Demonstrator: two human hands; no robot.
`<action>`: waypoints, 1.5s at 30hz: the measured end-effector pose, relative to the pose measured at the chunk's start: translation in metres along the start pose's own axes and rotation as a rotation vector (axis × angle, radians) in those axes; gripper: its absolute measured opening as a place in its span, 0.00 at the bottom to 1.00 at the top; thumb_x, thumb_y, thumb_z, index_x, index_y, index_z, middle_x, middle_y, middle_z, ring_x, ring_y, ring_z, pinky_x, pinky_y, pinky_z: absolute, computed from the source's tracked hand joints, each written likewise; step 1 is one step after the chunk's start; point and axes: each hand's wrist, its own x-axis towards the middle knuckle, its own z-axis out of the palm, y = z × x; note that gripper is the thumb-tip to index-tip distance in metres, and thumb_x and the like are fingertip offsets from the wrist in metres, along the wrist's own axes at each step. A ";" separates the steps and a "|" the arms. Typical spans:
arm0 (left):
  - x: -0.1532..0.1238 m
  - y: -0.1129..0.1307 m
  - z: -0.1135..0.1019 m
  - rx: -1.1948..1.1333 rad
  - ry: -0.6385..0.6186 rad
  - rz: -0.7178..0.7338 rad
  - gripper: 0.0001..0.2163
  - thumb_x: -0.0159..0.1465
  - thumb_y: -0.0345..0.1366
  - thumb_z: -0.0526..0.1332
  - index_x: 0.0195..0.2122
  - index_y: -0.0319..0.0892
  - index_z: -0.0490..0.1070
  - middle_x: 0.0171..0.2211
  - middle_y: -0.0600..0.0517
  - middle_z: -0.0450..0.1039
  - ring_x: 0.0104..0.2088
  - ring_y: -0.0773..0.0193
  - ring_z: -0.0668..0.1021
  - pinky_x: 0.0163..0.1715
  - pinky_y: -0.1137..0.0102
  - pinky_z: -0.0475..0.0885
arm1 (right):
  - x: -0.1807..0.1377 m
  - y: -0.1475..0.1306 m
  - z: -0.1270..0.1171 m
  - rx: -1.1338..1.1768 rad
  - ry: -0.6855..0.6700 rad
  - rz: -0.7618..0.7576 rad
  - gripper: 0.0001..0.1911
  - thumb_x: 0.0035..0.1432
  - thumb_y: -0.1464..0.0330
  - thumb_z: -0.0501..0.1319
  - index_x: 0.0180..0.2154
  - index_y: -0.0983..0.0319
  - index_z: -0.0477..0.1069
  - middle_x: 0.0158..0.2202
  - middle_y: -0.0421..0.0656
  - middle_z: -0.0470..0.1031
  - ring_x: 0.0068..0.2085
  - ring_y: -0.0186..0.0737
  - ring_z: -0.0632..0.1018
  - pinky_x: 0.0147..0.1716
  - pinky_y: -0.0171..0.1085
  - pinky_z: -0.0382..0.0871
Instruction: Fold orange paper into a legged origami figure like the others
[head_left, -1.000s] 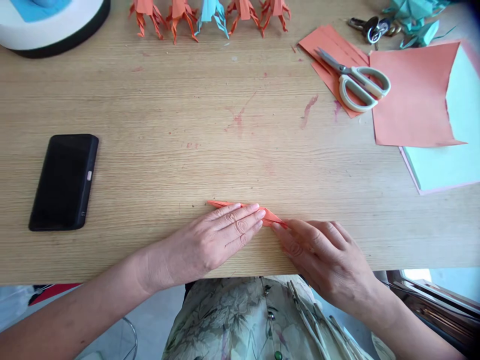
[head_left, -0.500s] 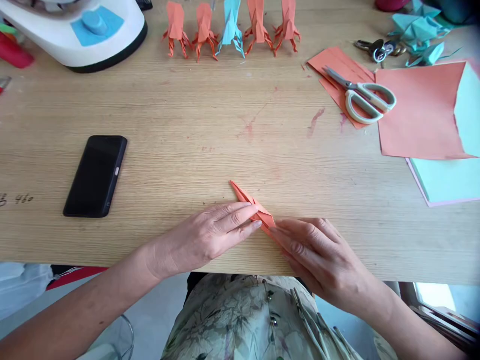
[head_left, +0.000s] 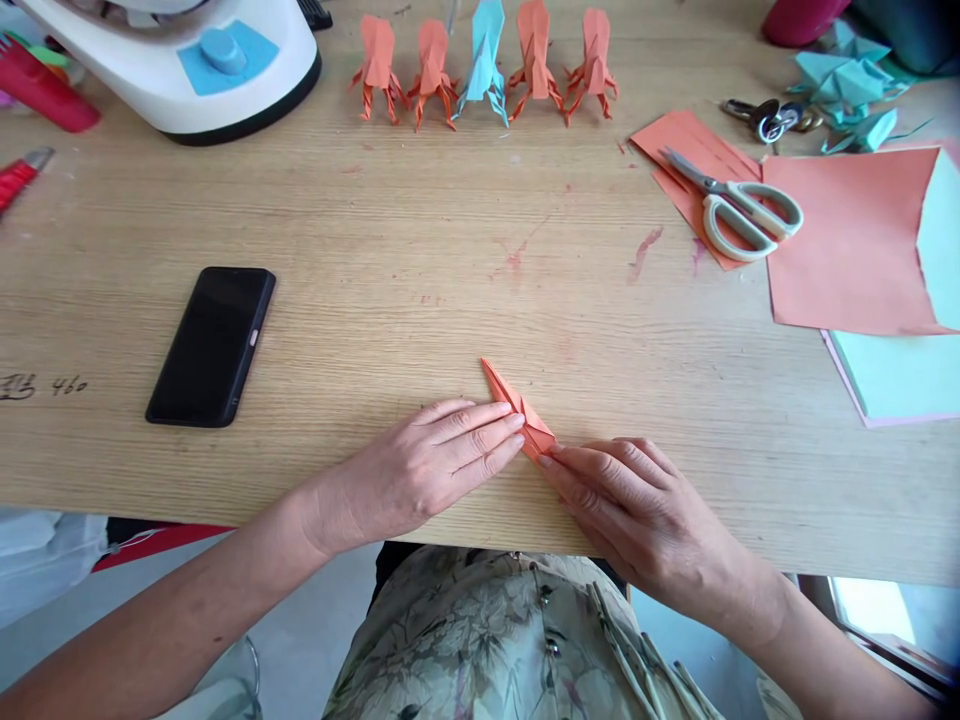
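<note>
Fingers: those of the left hand (head_left: 431,465) are lying straight and close together across the folded orange paper (head_left: 538,436); whether the thumb is gripping underneath cannot be told.
Pinch: the right hand (head_left: 649,510) is clamping thumb and forefinger on the paper's lower right end.
Folded paper: it is lying slantwise by the surface's near edge, about midway along, its narrow tip pointing toward the far left corner.
Scissors: white-handled scissors (head_left: 739,205) are resting on orange paper pieces (head_left: 679,135), their handles overlapping an orange sheet (head_left: 847,250).
Right edge: that sheet is partly covering pale green paper (head_left: 892,375).
Far right corner: keys (head_left: 771,122) are lying beside green paper figures (head_left: 847,85).
Row: four orange paper figures (head_left: 533,45) and a blue paper figure (head_left: 486,50) are standing toward the far edge.
Left edge: a black smartphone (head_left: 212,345) is lying screen up, well apart from both hands.
</note>
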 end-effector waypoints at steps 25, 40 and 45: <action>-0.007 0.009 0.004 -0.026 -0.075 -0.091 0.24 0.70 0.20 0.49 0.67 0.35 0.61 0.69 0.44 0.62 0.69 0.56 0.64 0.66 0.58 0.64 | 0.008 -0.001 -0.001 -0.106 -0.007 -0.042 0.13 0.67 0.74 0.57 0.50 0.67 0.76 0.48 0.51 0.77 0.39 0.44 0.70 0.35 0.44 0.67; -0.008 0.021 0.002 0.120 -0.068 -0.140 0.24 0.71 0.21 0.50 0.68 0.34 0.61 0.67 0.45 0.66 0.64 0.53 0.69 0.61 0.59 0.69 | -0.012 -0.009 -0.002 0.080 0.019 -0.002 0.15 0.65 0.78 0.59 0.53 0.71 0.73 0.55 0.55 0.74 0.51 0.50 0.74 0.49 0.49 0.73; -0.005 0.022 0.003 0.124 -0.025 -0.108 0.21 0.72 0.23 0.51 0.65 0.32 0.63 0.63 0.42 0.70 0.61 0.54 0.72 0.60 0.60 0.70 | -0.018 -0.011 -0.001 0.081 0.042 -0.011 0.16 0.64 0.80 0.59 0.53 0.71 0.72 0.54 0.55 0.75 0.51 0.50 0.74 0.50 0.49 0.73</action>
